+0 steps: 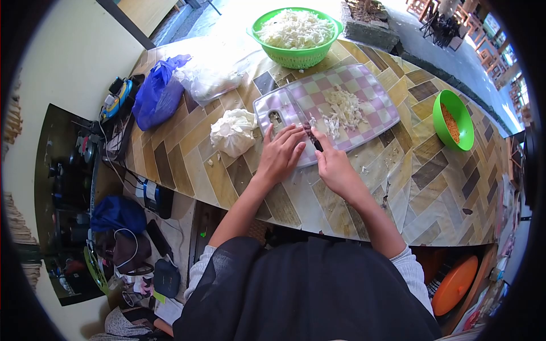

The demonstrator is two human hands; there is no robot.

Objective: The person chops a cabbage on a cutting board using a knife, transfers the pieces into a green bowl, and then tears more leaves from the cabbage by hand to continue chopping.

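A pink-and-white checkered cutting board (372, 96) lies on the table, with chopped white cabbage (345, 111) on its middle. My right hand (335, 165) is closed around the dark handle of a knife (313, 138) at the board's near edge. Beside it, my left hand (281, 152) rests on the board's left part, fingers stretched forward and close to the blade; whether anything lies under them is hidden. A partly cut cabbage head (234, 132) sits left of the board. Behind the board stands a green colander (293, 55) heaped with shredded cabbage (296, 28).
A green bowl (463, 122) with orange shreds stands at the right. Blue (156, 96) and clear (210, 79) plastic bags lie at the back left. The table's edge (307, 226) curves before me. An orange lid (455, 286) is below right; a person's arm shows at lower left.
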